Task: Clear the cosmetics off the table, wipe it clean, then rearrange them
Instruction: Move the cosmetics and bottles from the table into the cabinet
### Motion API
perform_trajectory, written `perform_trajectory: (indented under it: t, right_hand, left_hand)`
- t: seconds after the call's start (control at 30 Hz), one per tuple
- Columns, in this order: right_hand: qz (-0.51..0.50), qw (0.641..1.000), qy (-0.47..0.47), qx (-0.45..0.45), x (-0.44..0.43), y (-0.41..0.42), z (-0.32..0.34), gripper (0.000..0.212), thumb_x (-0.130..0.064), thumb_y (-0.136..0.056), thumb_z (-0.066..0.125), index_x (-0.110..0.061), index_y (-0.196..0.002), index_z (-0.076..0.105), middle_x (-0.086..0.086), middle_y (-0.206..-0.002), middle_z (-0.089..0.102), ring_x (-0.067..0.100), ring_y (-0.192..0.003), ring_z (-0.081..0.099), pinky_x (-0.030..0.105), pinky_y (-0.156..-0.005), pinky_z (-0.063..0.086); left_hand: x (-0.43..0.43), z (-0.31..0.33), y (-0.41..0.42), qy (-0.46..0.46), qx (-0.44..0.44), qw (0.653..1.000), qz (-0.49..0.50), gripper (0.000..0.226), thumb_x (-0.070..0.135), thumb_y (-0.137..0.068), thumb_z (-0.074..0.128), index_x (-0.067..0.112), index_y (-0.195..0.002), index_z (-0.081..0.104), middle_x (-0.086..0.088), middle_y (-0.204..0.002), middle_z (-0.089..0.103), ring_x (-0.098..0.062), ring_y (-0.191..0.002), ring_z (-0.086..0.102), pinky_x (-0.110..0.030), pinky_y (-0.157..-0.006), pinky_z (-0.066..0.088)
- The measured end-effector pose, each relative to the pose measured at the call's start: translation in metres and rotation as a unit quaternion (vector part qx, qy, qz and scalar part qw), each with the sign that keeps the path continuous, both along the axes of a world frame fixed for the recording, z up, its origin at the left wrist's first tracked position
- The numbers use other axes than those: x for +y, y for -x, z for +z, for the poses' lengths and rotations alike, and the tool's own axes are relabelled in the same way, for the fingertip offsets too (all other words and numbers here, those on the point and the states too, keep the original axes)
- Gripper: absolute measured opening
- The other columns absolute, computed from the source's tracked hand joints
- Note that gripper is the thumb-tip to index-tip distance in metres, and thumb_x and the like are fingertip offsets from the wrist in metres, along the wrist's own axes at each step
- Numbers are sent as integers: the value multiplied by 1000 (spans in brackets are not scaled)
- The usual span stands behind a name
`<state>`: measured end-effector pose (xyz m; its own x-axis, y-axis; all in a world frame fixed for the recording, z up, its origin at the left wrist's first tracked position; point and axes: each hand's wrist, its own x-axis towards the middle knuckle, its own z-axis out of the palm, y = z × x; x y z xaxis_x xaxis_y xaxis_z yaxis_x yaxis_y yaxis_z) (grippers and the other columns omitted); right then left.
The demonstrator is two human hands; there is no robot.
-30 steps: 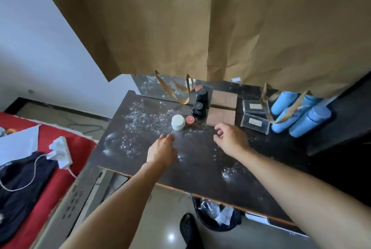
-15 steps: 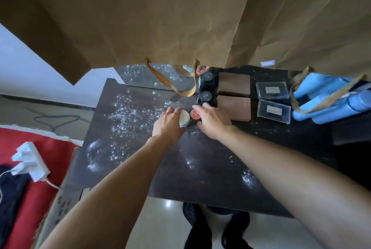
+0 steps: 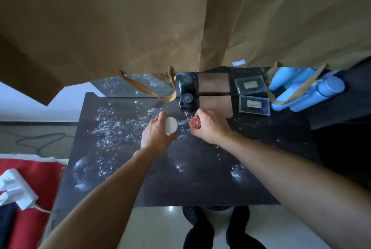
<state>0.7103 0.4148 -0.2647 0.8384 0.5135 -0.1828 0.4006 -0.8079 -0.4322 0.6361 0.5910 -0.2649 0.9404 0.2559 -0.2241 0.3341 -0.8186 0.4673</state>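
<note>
Cosmetics-clearing seems barely begun on the powder-strewn dark tabletop: at its middle the left hand curls round a white round-lidded jar, the right hand pinches a small red-capped pot, and next both likely need lifting away.
</note>
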Motion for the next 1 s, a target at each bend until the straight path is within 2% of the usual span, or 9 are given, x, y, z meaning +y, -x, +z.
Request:
perform_trajectory:
  t: [0.13, 0.3, 0.5, 0.7, 0.87, 1.0]
  right_hand:
    - [-54, 998, -42, 8, -55, 13, 20, 36, -38, -67, 72, -18, -88, 50, -5, -75, 60, 20, -66, 57, 27, -57, 38]
    - [-128, 989, -74, -21, -153, 28, 33, 35, -38, -64, 73, -22, -85, 51, -8, -76, 61, 18, -69, 58, 28, -59, 43]
    - [-225, 969, -77, -68, -282, 42, 50, 32, -39, -63, 72, -22, -85, 56, -1, -79, 68, 25, -76, 64, 31, -63, 47]
    - [-262, 959, -76, -71, -408, 41, 59, 33, -43, -66, 72, -25, -88, 56, -5, -73, 67, 23, -74, 66, 35, -64, 52]
    - [-279, 947, -79, -138, -491, 18, 68, 33, -38, -68, 75, -20, -90, 59, -2, -90, 63, 24, -79, 63, 36, -63, 51]
    - [-286, 946, -59, -142, -526, -17, 69, 33, -39, -76, 69, -17, -98, 61, 2, -97, 59, 25, -84, 62, 37, -66, 52]
  left_hand:
    - [-36, 22, 4, 30, -31, 999, -13, 50, 24, -70, 76, 12, -105, 43, -9, -101, 60, -32, -88, 56, -35, -67, 40]
    - [-107, 43, 1, 49, -58, 995, -65, 47, 22, -71, 76, 11, -104, 44, -10, -102, 60, -32, -88, 58, -36, -66, 44]
    - [-233, 66, -12, 70, -81, 985, -137, 50, 23, -71, 77, 10, -110, 49, -13, -101, 63, -34, -87, 60, -37, -69, 45]
    - [-368, 81, -23, 67, -116, 976, -173, 51, 20, -67, 76, 6, -108, 51, -12, -101, 61, -35, -89, 59, -38, -69, 45]
    - [-454, 90, -40, 49, -137, 974, -175, 51, 22, -69, 74, 9, -112, 49, -8, -110, 50, -33, -93, 57, -40, -72, 46]
    - [-502, 93, -63, 4, -136, 976, -172, 53, 25, -76, 71, 10, -120, 46, -8, -117, 48, -29, -105, 53, -38, -81, 45]
